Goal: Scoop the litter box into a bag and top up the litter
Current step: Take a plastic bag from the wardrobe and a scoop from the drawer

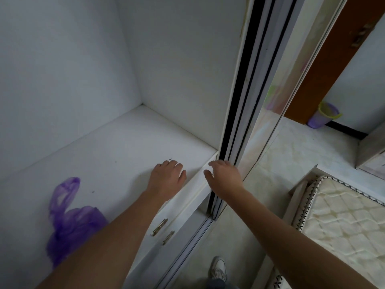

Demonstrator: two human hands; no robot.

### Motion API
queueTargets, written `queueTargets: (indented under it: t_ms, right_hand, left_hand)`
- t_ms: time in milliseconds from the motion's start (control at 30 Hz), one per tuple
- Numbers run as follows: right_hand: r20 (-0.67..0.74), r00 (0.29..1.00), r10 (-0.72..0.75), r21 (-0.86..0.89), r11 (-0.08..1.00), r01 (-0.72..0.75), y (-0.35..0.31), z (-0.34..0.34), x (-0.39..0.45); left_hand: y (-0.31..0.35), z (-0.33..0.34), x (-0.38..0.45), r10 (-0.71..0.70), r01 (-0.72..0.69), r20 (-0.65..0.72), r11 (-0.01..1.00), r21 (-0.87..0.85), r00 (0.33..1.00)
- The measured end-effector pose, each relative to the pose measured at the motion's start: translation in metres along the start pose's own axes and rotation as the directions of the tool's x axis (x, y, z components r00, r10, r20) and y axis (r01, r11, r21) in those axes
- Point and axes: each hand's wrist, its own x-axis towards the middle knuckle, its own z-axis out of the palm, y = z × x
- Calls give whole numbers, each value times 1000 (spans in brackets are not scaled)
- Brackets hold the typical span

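The fingers [174,164] of the left hand [166,177] lie loosely bent and slightly spread, palm down on the white shelf [108,155] inside a wardrobe, holding nothing. The fingers [212,163] of the right hand [224,176] are relaxed and a little apart, with the thumb out to the side; the hand sits at the shelf's front corner, against the edge of the sliding door [241,122], and whether it actually grips that edge cannot be told. The two hands are near each other, with the shelf's front lip between them.

Both bare forearms reach in from the bottom of the view. The left one passes over part of a crumpled purple plastic bag [68,217], which lies on the shelf well behind the left hand, toward the lower left. A few dark specks [170,159] dot the shelf by the left fingertips.

Below the shelf's front, two brass hinges [160,227] show on a white panel. On the floor to the right lies a quilted mattress [343,222], and farther back a purple and yellow cup [321,117] stands by a brown door frame [325,65]. A white shoe [218,268] shows at the bottom.
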Motion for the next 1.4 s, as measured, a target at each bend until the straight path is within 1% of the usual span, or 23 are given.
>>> queueTargets:
  t_ms: [167,300,467,633,767,967,1133,1267,1400]
  right_hand:
    - [-12,987,-157,-93,983,155,-47,-9,-4]
    - [-3,963,-269,-102,958,268,-86,-5,-1]
    - [0,907,-421,-105,902,419,-135,-4,7]
    - [28,836,-548,-105,830,547,-159,-1,9]
    - [40,788,-615,-92,783,616,-159,-2,14]
    - [78,727,-682,-42,727,686,-142,3,21]
    - [170,669,-724,7,680,733,-123,27,9]
    - [239,631,-738,35,656,754,-104,48,-8]
    - [266,615,-743,60,649,758,-90,58,-17]
  left_hand:
    - [-22,-22,-25,-91,92,-21,995,40,996]
    - [-38,-44,-50,-191,196,-77,979,57,979]
    - [-59,-74,-78,-331,343,-109,932,121,937]
    - [-71,-95,-99,-446,454,-87,876,164,891]
    - [-65,-107,-103,-546,554,-92,815,169,833]
    - [-31,-109,-104,-628,630,-75,755,181,775]
    - [7,-86,-124,-683,673,28,725,148,730]
    - [37,-71,-150,-730,711,102,681,174,675]
    - [50,-65,-159,-757,736,155,653,180,634]
